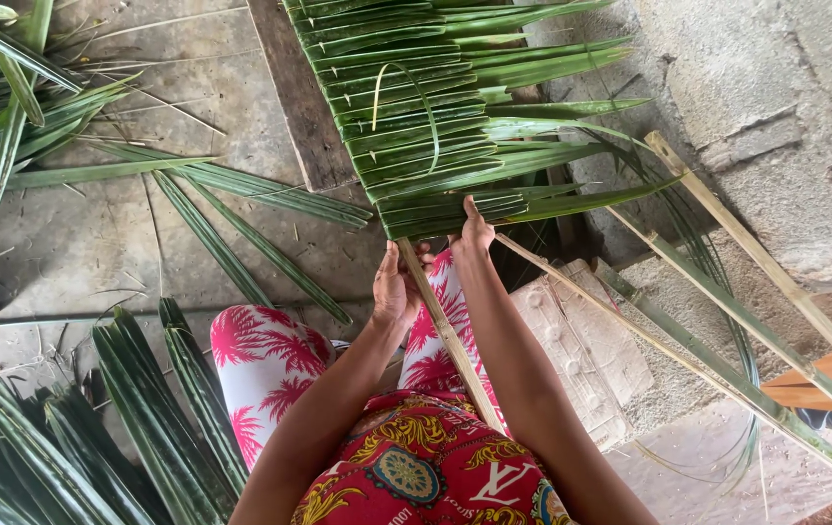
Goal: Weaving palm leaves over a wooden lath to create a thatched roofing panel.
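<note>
Leaf panel (416, 117) runs from top centre down to mid frame, folded green palm leaflets stacked over a thin stick (450, 335); the stick comes out of the panel's lower edge and slants down toward the person's lap at bottom centre.

Left hand (395, 290) sits just below the panel's lower edge, left of the stick, fingers curled around or against it; cannot tell whether it truly grips. Right hand (474, 236) is at the panel's bottom edge, fingers together and pressed onto the last leaflet; whether it pinches the leaflet is hidden by the hand's back.

Progress, as a judgement: many leaflets already folded on, rows lie tight and overlapping to the top of frame; the bare stick below suggests plenty of length left to fill; one thin strip (414, 92) loops loose over the upper rows.

Supply: loose leaflets (241, 185) spread on the concrete floor (95, 253) at left centre; a bundle of leaves (66, 437) at lower left; more fronds at upper left. Spare poles (756, 262) slant across the right side beside a concrete block (591, 350). A wooden plank (299, 97) lies under the panel's left edge.
</note>
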